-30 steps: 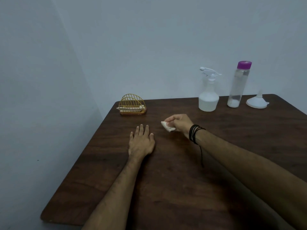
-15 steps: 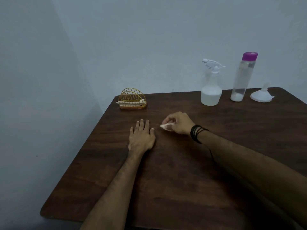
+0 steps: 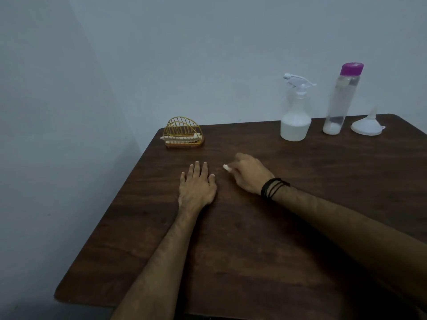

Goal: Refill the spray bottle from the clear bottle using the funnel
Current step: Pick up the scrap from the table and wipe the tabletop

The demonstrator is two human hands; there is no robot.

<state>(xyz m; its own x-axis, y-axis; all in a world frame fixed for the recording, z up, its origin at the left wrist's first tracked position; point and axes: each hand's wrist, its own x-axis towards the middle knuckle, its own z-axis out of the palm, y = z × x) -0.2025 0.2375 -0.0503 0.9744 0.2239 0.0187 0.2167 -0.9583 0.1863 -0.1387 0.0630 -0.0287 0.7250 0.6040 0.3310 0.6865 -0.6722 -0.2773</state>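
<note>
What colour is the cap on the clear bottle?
Purple, on the clear bottle; cap shows best in the head view.

Count on the counter [image 3: 254, 250]: 1 spray bottle [image 3: 295, 114], 1 clear bottle [image 3: 342, 100] with 1 purple cap [image 3: 351, 68], 1 white funnel [image 3: 367, 127], 1 yellow wire holder [image 3: 183, 132], 1 small white wad [image 3: 227, 167]. Hands: 2, left hand [image 3: 197, 188] and right hand [image 3: 250, 173]. Black wrist cords [image 3: 272, 188]: 1 bundle.

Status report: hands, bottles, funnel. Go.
Left hand flat on table. Right hand pinches white wad. Spray bottle, clear bottle, funnel untouched, unobstructed.
</note>
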